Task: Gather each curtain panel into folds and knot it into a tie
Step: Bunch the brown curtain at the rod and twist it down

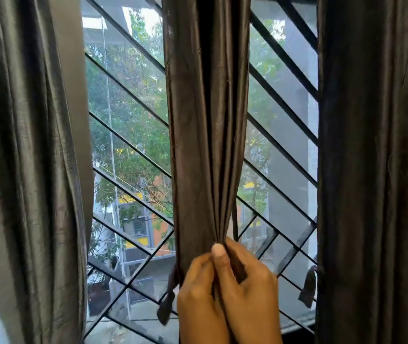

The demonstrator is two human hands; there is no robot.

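Barred window grille (pixel 128 145) behind; glossy pleated curtain panel (pixel 205 120); left hand (pixel 198 301), right hand (pixel 250 286) fingers (pixel 219 254) pinching folds.

My left grip (pixel 199 294) and right grip (pixel 247 286) pinched the middle curtain panel (pixel 205 120) into tight folds low down; the left panel (pixel 24 145) and right panel (pixel 371 145) hung loose before the window grille (pixel 126 286).

The middle panel (pixel 208 120), dark grey-brown and glossy, hangs upright, its width drawn into tight vertical folds that narrow to a bunch low down. Left of it a paler grey panel (pixel 24 170) hangs in loose folds; right of it a darker panel (pixel 371 170) hangs straight.
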